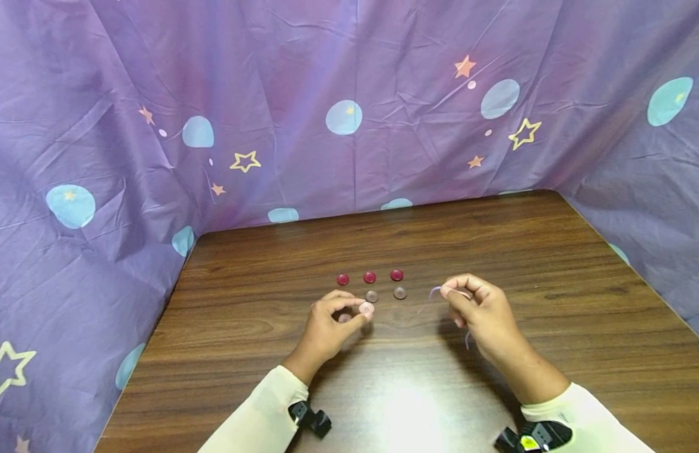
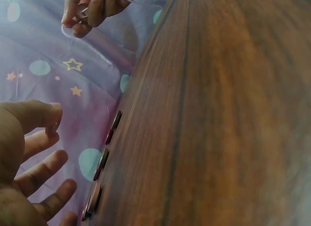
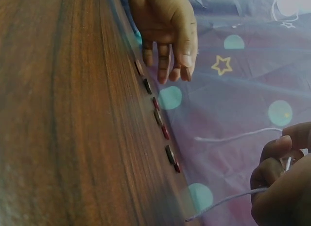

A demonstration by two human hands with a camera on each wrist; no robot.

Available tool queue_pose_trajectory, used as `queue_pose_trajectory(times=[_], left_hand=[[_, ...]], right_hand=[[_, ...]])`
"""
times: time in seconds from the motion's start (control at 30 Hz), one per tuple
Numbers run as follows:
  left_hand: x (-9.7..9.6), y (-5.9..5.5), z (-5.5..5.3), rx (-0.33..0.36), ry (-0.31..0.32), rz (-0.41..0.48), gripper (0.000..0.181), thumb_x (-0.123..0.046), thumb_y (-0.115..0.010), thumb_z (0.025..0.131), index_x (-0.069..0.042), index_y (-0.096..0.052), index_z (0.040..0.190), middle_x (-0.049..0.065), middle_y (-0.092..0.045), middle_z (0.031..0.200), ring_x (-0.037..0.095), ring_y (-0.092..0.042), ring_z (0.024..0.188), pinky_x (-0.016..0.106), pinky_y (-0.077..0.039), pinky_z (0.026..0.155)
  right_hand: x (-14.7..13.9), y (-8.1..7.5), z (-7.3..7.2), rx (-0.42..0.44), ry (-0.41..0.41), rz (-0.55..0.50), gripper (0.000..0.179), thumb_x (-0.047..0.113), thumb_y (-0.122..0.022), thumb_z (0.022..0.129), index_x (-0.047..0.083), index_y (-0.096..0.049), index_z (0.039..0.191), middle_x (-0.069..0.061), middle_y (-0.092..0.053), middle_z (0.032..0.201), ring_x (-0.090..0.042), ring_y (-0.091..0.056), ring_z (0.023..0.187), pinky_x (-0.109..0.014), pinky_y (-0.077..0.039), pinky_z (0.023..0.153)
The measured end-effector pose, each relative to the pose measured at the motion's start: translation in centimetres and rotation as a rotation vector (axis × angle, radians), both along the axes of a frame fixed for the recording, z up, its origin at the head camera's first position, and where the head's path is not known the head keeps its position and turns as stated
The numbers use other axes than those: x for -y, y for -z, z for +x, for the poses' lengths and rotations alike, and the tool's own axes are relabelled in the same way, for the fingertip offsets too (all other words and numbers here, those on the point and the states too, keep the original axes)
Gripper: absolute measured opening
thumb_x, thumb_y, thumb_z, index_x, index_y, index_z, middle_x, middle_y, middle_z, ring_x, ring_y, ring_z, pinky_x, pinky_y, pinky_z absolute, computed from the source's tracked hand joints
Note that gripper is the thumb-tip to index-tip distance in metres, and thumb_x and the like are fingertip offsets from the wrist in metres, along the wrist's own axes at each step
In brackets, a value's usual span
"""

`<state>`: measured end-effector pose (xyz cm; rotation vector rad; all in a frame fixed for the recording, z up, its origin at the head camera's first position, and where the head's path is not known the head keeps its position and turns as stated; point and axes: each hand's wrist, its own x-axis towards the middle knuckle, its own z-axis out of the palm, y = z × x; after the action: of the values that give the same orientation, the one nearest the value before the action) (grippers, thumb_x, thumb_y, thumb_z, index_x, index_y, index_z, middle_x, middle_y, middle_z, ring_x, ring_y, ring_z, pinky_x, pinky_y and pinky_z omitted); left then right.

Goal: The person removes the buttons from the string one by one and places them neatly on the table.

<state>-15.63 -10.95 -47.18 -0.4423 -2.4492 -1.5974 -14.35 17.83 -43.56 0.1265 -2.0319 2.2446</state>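
Observation:
My left hand (image 1: 325,324) pinches a pale pink button (image 1: 366,309) between thumb and fingertips, just above the table. The other left fingers spread loosely in the left wrist view. Beneath that hand lies another pinkish button (image 1: 345,318). My right hand (image 1: 480,309), off to the right and raised, pinches a thin pale purple string (image 1: 435,290). One end of the string points toward the left hand and the other hangs below the palm. Something pale shows between the curled right fingers (image 3: 272,155); I cannot tell what it is. String and held button are apart.
Three dark red buttons (image 1: 369,277) lie in a row on the brown wooden table (image 1: 258,270). Nearer are two brownish buttons, one (image 1: 372,296) beside the left fingertips and the other (image 1: 399,293) to its right. A purple patterned curtain (image 1: 304,75) encloses the table's back and sides.

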Motion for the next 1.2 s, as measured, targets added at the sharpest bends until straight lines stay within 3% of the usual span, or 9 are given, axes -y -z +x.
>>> queue_pose_trajectory(times=[0.3,0.53,0.87,1.2], left_hand=[[0.03,0.03,0.03,0.026,0.008,-0.049,0.019,-0.015,-0.090,0.089,-0.010,-0.087,0.107,0.008,-0.079,0.112,0.024,-0.073,0.108,0.033,-0.060,0.097],[-0.08,0.08,0.03,0.003,0.019,-0.076,0.018,-0.014,-0.090,0.090,-0.008,-0.087,0.107,0.009,-0.079,0.112,0.025,-0.074,0.109,0.030,-0.060,0.097],[-0.01,0.30,-0.08,-0.043,0.045,-0.153,0.017,-0.016,-0.087,0.094,-0.007,-0.086,0.109,0.009,-0.079,0.114,0.026,-0.075,0.109,0.037,-0.061,0.099],[-0.40,0.61,-0.05,-0.041,-0.004,-0.202,0.020,-0.019,-0.087,0.093,-0.008,-0.086,0.110,0.008,-0.078,0.115,0.025,-0.075,0.110,0.044,-0.060,0.102]], right_hand=[[-0.07,-0.05,0.02,0.007,-0.007,0.003,0.021,-0.004,-0.066,0.102,0.013,-0.071,0.091,0.010,-0.062,0.070,-0.004,-0.047,0.052,-0.021,-0.039,0.049],[-0.08,-0.10,0.05,0.017,-0.004,0.008,0.022,-0.004,-0.067,0.102,0.014,-0.071,0.090,0.010,-0.064,0.071,-0.005,-0.047,0.052,-0.020,-0.040,0.049],[-0.12,-0.02,0.11,0.009,-0.020,0.004,0.021,-0.004,-0.067,0.102,0.012,-0.072,0.090,0.009,-0.062,0.069,-0.005,-0.047,0.052,-0.020,-0.040,0.049],[-0.06,-0.06,0.15,0.003,-0.019,0.013,0.023,-0.004,-0.067,0.101,0.014,-0.072,0.089,0.009,-0.060,0.066,-0.004,-0.047,0.052,-0.021,-0.039,0.049]])
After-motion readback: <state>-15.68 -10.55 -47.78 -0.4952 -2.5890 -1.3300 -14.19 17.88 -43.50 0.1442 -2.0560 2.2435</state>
